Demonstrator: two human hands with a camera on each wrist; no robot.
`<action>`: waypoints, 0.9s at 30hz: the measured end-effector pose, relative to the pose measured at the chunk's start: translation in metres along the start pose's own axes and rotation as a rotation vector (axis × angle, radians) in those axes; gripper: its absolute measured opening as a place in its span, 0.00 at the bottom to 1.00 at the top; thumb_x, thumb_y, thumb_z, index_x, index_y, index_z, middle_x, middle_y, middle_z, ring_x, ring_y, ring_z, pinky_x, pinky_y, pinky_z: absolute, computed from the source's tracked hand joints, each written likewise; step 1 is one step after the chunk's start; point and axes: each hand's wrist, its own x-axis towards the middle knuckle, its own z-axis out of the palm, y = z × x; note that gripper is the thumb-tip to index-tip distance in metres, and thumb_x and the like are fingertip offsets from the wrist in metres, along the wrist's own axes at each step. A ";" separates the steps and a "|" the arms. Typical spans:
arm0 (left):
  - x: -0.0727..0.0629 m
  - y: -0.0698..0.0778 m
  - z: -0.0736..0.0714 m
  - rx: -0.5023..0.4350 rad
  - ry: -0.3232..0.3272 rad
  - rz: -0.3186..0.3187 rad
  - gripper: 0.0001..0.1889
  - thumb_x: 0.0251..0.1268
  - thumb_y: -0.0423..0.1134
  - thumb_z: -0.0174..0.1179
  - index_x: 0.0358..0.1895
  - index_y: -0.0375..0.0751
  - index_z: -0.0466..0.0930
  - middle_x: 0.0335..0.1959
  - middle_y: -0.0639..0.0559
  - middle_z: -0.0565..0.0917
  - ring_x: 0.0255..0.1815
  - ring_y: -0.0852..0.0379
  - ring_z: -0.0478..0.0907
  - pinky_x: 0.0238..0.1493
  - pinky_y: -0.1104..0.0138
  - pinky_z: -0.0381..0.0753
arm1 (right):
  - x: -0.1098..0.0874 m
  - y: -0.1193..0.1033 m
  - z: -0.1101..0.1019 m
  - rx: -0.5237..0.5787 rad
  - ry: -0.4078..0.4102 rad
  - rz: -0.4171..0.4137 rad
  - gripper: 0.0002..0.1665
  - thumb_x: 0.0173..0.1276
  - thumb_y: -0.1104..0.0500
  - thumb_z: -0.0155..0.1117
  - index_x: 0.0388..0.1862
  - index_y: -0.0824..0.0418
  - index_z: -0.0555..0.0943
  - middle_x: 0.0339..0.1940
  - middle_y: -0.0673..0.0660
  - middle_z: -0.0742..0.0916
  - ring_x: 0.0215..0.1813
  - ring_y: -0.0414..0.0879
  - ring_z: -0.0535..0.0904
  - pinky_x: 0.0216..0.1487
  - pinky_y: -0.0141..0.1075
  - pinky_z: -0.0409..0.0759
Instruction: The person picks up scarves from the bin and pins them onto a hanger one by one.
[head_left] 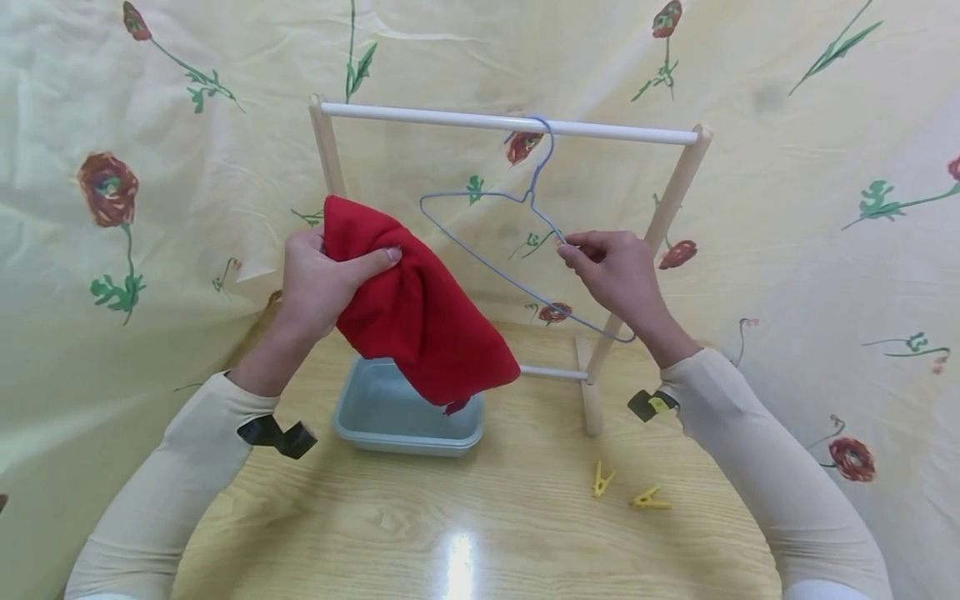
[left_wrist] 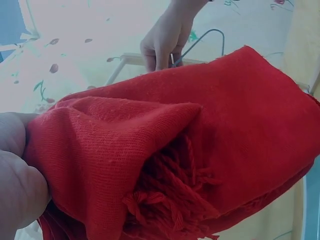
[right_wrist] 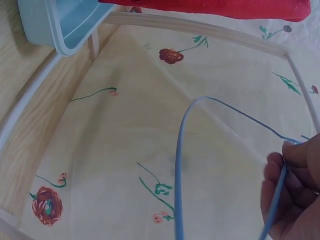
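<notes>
A folded red scarf [head_left: 431, 312] with knotted fringe hangs from my left hand [head_left: 318, 279], whose thumb lies over the cloth while the other fingers are hidden behind it. In the left wrist view the scarf [left_wrist: 235, 125] fills most of the picture, its fringe tucked in the fold. My right hand [head_left: 618, 271] pinches the sloping side of a blue wire hanger [head_left: 487, 262]. The hanger's hook is at the white rail [head_left: 435, 117], and its frame is tilted. In the right wrist view, thumb and fingers hold the hanger wire [right_wrist: 178, 165].
A light blue basin [head_left: 408, 442] stands on the wooden table [head_left: 360, 533] beneath the scarf. The rail belongs to a rack with wooden posts [head_left: 667, 208]. Two yellow clothespins [head_left: 602, 482] lie at the right. A flowered curtain [head_left: 225, 167] surrounds the table's back and sides.
</notes>
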 end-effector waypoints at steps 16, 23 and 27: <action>-0.004 0.006 -0.008 0.004 0.001 0.062 0.23 0.58 0.44 0.76 0.54 0.40 0.80 0.47 0.46 0.85 0.46 0.50 0.83 0.42 0.67 0.86 | 0.001 -0.007 -0.005 -0.002 0.067 0.010 0.15 0.75 0.55 0.65 0.45 0.66 0.90 0.32 0.63 0.89 0.29 0.49 0.76 0.27 0.28 0.70; -0.002 0.006 -0.007 0.001 -0.014 0.052 0.23 0.57 0.45 0.76 0.52 0.40 0.81 0.45 0.46 0.85 0.45 0.50 0.84 0.42 0.67 0.86 | 0.005 -0.010 -0.012 -0.002 0.147 -0.044 0.13 0.74 0.58 0.66 0.42 0.67 0.90 0.31 0.63 0.89 0.28 0.46 0.77 0.29 0.25 0.70; -0.001 0.006 -0.006 0.000 -0.024 0.030 0.23 0.57 0.45 0.76 0.52 0.40 0.80 0.45 0.46 0.85 0.45 0.49 0.84 0.42 0.66 0.86 | 0.006 -0.015 -0.018 0.003 0.179 -0.056 0.13 0.73 0.58 0.67 0.42 0.67 0.90 0.32 0.62 0.90 0.29 0.43 0.78 0.31 0.24 0.71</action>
